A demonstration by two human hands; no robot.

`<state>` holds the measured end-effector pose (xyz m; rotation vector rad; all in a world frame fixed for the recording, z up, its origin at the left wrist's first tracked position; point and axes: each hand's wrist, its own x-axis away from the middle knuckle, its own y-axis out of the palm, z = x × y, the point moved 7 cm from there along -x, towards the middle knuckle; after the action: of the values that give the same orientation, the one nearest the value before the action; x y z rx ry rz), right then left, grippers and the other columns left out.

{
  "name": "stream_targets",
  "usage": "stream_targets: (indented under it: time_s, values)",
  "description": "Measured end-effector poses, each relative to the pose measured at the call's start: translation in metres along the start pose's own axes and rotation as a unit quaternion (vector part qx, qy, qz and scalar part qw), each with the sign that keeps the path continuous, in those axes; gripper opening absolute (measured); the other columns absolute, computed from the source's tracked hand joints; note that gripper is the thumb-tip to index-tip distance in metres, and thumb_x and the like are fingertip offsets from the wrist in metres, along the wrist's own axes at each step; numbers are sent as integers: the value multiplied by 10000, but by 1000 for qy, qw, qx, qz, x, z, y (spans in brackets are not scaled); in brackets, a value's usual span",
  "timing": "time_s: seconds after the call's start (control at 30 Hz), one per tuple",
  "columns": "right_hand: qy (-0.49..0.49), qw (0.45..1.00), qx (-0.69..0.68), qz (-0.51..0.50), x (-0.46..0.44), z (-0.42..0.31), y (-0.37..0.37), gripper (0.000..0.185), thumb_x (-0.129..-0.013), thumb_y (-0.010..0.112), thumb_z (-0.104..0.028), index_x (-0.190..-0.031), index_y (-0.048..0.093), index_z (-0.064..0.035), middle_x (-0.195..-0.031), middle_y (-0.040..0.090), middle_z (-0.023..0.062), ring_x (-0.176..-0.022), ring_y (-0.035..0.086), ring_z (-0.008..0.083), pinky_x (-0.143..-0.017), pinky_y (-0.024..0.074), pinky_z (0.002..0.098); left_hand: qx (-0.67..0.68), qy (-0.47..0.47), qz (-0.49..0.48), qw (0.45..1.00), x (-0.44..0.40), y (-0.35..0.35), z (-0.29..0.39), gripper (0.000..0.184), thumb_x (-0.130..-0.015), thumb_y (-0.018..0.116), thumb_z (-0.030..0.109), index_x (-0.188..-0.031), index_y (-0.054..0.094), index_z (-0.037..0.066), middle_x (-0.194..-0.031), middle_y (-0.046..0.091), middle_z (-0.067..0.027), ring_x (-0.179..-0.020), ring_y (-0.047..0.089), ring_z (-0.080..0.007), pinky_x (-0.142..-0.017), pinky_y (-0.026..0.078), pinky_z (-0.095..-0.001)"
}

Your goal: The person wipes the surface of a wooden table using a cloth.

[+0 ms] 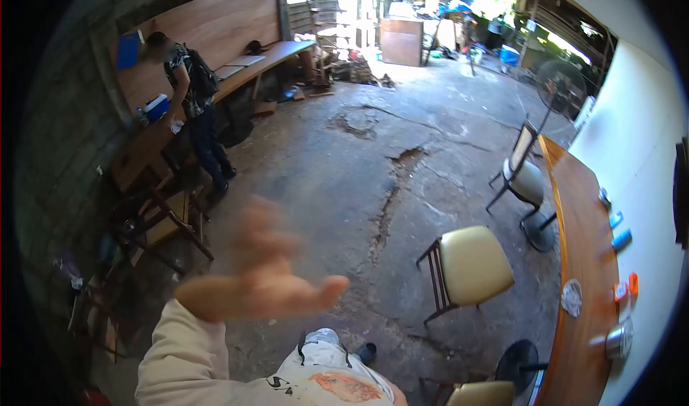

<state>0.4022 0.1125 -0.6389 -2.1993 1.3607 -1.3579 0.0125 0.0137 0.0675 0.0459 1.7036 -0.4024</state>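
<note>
My left hand [269,273] is raised in front of me over the concrete floor, coming out of a cream sleeve [183,356]. Its fingers are somewhat blurred, but they are spread, with the thumb stretched to the right. Nothing is in it, and it touches nothing. Below it shows the front of my cream hoodie [326,370] with an orange print. My right hand does not show.
Cracked concrete floor [323,183] lies ahead. A person [194,97] with a backpack stands at a long wooden bench [247,72] on the left. To the right are a padded chair [474,262], a wooden counter [585,241] holding small items, and a fan [561,87].
</note>
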Motion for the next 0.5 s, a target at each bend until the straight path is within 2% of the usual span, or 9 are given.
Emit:
stream_targets:
  time_s: [0.03,0.1,0.13,0.17,0.23,0.3,0.43,0.47,0.5]
  values:
    - [-4,1000,7,-16,-19,-16,-3,475,-902,743,-390,-1097,766,43,-1052,768,202,-934,736,275,-862,563,441,31,-51,-75,995,41,34,-9,425,-924,773,285,-1273,620,97,-1262,626,-155,-1230,568,-345,-1060,458,-526]
    - [6,998,20,-60,-54,-38,-14,457,-903,728,-382,-1085,770,35,-1051,766,204,-940,738,284,-861,564,443,179,-355,-282,873,191,97,-18,476,-880,815,258,-1273,652,44,-1241,679,-172,-1203,628,-349,-1060,476,-445]
    - [12,996,29,-80,-69,-47,-21,448,-903,721,-378,-1079,772,31,-1050,766,206,-943,739,288,-861,564,444,159,-467,-386,779,284,110,-1,450,-903,789,302,-1229,681,12,-1273,685,-200,-1207,642,-357,-1030,503,-434]
    - [19,994,37,-101,-82,-55,-29,439,-904,714,-375,-1073,774,26,-1049,765,207,-946,740,293,-860,565,445,163,-563,-526,616,376,113,24,447,-934,735,372,-1198,713,12,-1282,688,-219,-1186,658,-378,-1003,523,-438]
    - [30,990,56,-129,-106,-66,-38,423,-905,699,-367,-1061,778,18,-1048,764,209,-951,741,302,-859,566,447,139,-552,-622,537,500,100,73,640,-863,707,609,-1221,740,80,-1156,729,-215,-1106,694,-362,-967,536,-448]
    - [55,984,78,-153,-126,-60,-46,408,-905,684,-359,-1049,782,10,-1047,763,212,-957,743,311,-858,567,449,163,-723,-538,401,535,102,82,604,-837,729,618,-1186,763,127,-1099,754,-178,-1058,718,-303,-944,541,-417]
    - [50,935,225,-270,-130,6,-32,382,-907,655,-344,-1025,790,-7,-1044,760,217,-969,746,329,-856,569,452,248,-709,-514,413,552,161,22,436,-884,736,469,-1131,780,113,-995,776,-104,-928,708,-174,-862,550,-354]
    - [4,933,246,-261,-136,10,-22,376,-907,647,-340,-1019,792,-12,-1044,760,218,-972,747,334,-855,570,453,280,-699,-523,398,542,179,6,426,-884,741,437,-1146,777,103,-987,774,-94,-899,696,-146,-854,553,-342]
    - [-89,967,211,-112,-164,17,-17,368,-934,613,-352,-985,780,-28,-944,740,249,-843,742,374,-741,579,492,292,-675,-563,378,527,198,-14,424,-881,745,428,-1151,778,103,-985,777,-92,-889,700,-147,-853,556,-342]
